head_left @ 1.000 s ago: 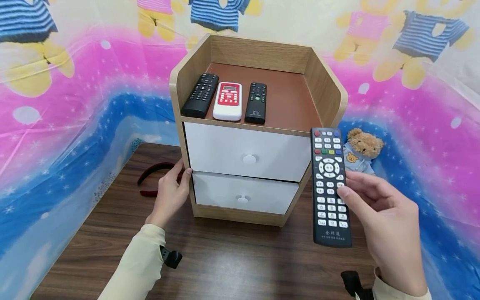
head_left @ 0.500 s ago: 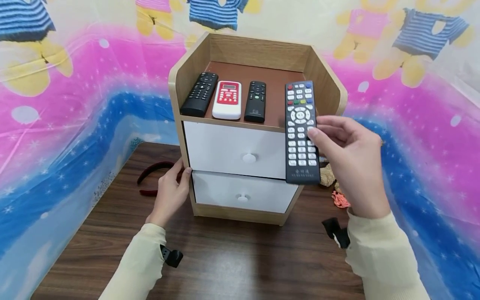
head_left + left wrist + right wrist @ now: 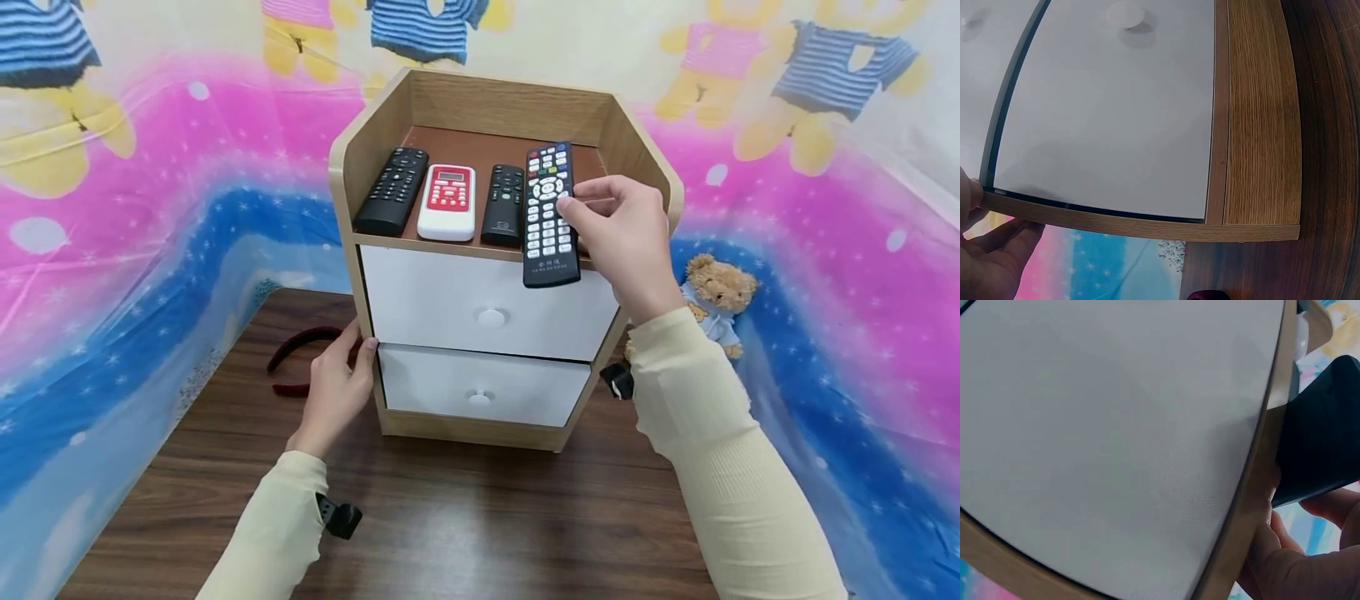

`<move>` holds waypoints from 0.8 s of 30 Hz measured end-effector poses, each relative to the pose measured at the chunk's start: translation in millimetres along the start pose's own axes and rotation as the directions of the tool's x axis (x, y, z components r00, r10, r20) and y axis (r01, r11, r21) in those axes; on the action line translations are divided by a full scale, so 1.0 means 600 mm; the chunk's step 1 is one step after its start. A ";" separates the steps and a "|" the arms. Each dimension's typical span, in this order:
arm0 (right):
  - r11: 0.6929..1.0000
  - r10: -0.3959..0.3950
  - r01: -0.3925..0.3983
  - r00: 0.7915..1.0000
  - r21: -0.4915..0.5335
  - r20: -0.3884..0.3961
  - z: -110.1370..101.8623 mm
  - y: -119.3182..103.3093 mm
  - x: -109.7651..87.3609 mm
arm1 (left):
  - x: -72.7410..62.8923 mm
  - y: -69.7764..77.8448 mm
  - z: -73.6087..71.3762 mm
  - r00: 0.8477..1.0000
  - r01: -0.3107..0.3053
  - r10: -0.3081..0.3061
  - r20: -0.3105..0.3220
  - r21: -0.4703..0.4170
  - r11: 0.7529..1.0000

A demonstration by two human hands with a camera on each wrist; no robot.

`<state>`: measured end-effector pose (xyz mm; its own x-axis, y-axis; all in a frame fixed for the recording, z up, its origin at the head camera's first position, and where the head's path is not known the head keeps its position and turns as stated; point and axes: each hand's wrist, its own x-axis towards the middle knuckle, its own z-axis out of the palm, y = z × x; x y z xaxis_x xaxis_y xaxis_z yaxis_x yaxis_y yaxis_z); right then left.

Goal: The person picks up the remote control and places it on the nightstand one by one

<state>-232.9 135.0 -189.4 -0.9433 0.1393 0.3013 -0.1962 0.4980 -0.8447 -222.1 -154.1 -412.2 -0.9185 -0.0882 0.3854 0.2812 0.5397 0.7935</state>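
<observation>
My right hand (image 3: 626,242) pinches a long black remote control (image 3: 551,221) with white buttons by its right edge. In the head view its lower end juts past the front edge of the cabinet top; whether it touches the surface I cannot tell. The right wrist view shows the remote's dark underside (image 3: 1322,434) beside the cabinet's wooden edge. To its left lie a smaller black remote (image 3: 503,204), a white and red remote (image 3: 447,202) and another black remote (image 3: 392,192). My left hand (image 3: 336,392) grips the left side edge of the wooden cabinet (image 3: 472,422), thumb on the front.
Two white drawers, upper (image 3: 435,292) and lower (image 3: 427,379), are closed. A dark red headband (image 3: 300,337) lies on the table (image 3: 450,517) at the left. A teddy bear (image 3: 720,292) sits at the right, partly behind the sleeve. Patterned cloth (image 3: 187,183) surrounds the table.
My right hand has carried the long black remote up and leftward, from right of the cabinet to beside the smaller black remote. My left hand stays on the cabinet's edge.
</observation>
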 end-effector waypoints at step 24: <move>0.973 0.117 -0.108 0.992 -0.204 0.036 0.004 0.010 0.060 | -0.001 0.000 0.000 1.000 -0.010 0.010 -0.001 0.004 1.000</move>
<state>-268.7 141.1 -184.9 -0.9687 0.1661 0.1842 -0.0349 0.6441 -0.7642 -221.7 -154.4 -412.4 -0.9152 -0.0840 0.3940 0.2891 0.5441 0.7876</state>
